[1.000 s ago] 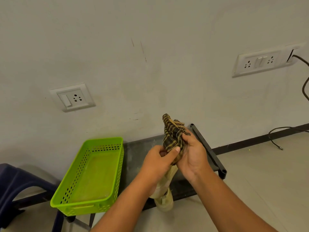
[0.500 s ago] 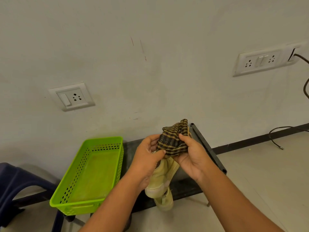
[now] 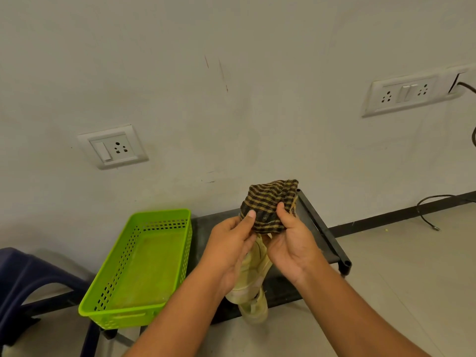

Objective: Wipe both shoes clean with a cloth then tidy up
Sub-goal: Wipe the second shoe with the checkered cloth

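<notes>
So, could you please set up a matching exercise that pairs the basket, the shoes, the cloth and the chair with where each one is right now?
Things:
1. green basket
2. pale shoes
3. checked cloth
4. blue chair

Places:
A. pinched between the left hand and the right hand
B. at the left edge of the view
C. beneath both hands, partly hidden
D. on the black rack, left of the hands

Pairs: 1-D, 2-C, 3-A, 4-B
</notes>
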